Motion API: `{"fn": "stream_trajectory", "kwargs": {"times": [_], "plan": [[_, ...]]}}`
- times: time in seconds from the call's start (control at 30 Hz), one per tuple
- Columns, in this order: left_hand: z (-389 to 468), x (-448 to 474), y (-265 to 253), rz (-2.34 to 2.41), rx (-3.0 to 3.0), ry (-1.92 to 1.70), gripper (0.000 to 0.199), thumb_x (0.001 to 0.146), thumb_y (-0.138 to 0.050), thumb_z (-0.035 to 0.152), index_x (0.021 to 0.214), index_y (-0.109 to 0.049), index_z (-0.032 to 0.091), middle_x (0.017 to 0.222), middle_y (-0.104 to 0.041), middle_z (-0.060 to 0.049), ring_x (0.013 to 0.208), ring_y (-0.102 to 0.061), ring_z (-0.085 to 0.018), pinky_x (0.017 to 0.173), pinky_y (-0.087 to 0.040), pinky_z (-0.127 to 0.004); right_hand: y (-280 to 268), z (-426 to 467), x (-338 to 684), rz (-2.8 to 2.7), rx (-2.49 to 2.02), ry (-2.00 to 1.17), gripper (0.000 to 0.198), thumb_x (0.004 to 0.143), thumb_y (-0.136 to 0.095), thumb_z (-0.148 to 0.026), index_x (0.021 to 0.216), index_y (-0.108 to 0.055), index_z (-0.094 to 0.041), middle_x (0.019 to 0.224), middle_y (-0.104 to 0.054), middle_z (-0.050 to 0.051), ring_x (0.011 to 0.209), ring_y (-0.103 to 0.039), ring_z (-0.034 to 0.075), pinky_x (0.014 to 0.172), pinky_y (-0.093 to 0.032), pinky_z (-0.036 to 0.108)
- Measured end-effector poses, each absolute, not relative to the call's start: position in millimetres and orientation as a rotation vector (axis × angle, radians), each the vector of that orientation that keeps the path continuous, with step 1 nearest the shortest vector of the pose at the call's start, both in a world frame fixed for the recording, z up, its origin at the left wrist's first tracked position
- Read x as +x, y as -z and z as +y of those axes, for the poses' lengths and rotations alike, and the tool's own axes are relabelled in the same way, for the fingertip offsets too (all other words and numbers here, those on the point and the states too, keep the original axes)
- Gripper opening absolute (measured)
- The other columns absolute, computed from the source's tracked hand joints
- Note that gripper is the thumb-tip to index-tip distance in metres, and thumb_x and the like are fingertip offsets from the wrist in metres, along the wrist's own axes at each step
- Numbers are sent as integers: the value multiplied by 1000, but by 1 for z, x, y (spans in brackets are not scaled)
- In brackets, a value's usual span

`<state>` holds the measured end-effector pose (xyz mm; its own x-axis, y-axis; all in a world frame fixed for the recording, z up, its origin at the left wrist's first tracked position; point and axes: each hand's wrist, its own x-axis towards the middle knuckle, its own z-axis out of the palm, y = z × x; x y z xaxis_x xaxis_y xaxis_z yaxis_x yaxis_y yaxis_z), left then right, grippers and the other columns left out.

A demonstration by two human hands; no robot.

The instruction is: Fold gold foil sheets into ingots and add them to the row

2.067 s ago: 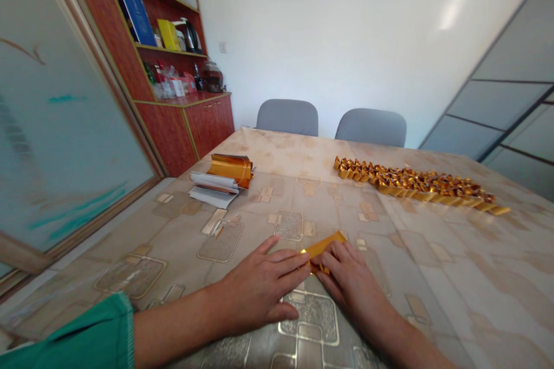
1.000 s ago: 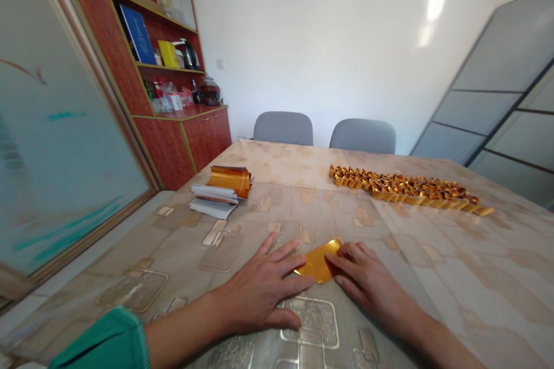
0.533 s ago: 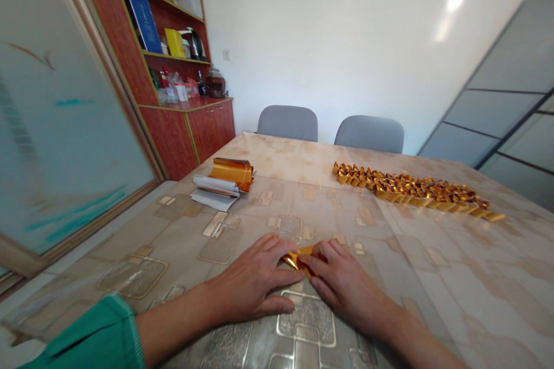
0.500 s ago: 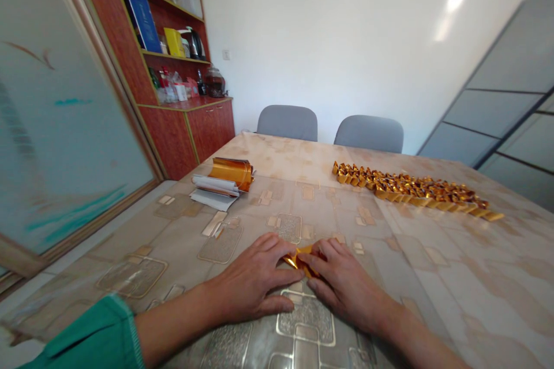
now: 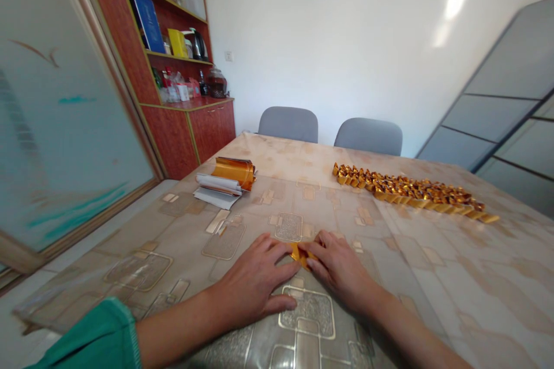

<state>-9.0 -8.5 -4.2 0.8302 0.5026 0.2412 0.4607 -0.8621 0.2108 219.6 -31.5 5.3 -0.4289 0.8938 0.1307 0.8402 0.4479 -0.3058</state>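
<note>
Between my hands, low on the table, lies a small piece of gold foil paper (image 5: 298, 252) in a folded strip. My left hand (image 5: 258, 277) has its fingertips on the strip's left end, with the thumb held apart below. The fingers and thumb of my right hand (image 5: 341, 265) grip the right end and hide part of it. Beyond the left hand sits a curled stack of gold foil sheets (image 5: 235, 169), with white-backed sheets (image 5: 219, 189) in front. Many folded gold foil pieces (image 5: 418, 191) stand packed in rows at the right.
A patterned cover under clear plastic lies over the table (image 5: 298, 164). Behind its far edge stand two grey chairs (image 5: 288, 124) (image 5: 369, 136). A red-brown shelf cabinet (image 5: 212, 127) with bottles and a kettle is at the back left, beside a frosted glass door (image 5: 78, 144).
The foil between my hands now looks flatter and narrower. My right hand has shifted slightly up and its fingers have changed position; the left stays nearly where it was. The view has tilted a little.
</note>
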Motion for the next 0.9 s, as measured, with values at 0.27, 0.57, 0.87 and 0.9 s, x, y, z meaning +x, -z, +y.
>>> {"fn": "stream_trajectory", "kwargs": {"times": [0.27, 0.57, 0.87, 0.9], "plan": [[-10, -12, 7, 808, 2864, -414, 59, 83, -62, 61, 131, -55, 28, 136, -55, -12, 122, -50, -34, 109, -24, -64, 2, -24, 224, -2356, -1574, -170, 27, 92, -61, -30, 119, -64, -26, 100, -60, 6, 94, -56, 24, 81, -42, 36], [8, 7, -1, 659, 2898, -523, 20, 91, -62, 37, 96, -66, 18, 121, -63, -8, 107, -57, -24, 98, -44, -41, 3, -17, 244, -2147, -1572, -446, 6, 79, -67, -17, 82, -62, -19, 86, -62, 3, 82, -57, 20, 72, -42, 31], [9, 18, 3, 659, 2971, -563, 24, 89, -64, 39, 99, -65, 17, 96, -67, -6, 89, -60, -23, 77, -49, -34, 8, -17, 234, -1669, -1421, -924, 9, 83, -61, -28, 85, -58, -20, 59, -49, -7, 52, -44, 12, 50, -29, 23], [10, 18, 3, 670, 2989, -592, 23, 90, -63, 37, 100, -65, 17, 97, -68, -7, 89, -60, -23, 77, -50, -35, 8, -16, 234, -1586, -1383, -1002, 15, 82, -62, -33, 86, -58, -20, 58, -48, -7, 50, -42, 11, 48, -28, 23]]}}
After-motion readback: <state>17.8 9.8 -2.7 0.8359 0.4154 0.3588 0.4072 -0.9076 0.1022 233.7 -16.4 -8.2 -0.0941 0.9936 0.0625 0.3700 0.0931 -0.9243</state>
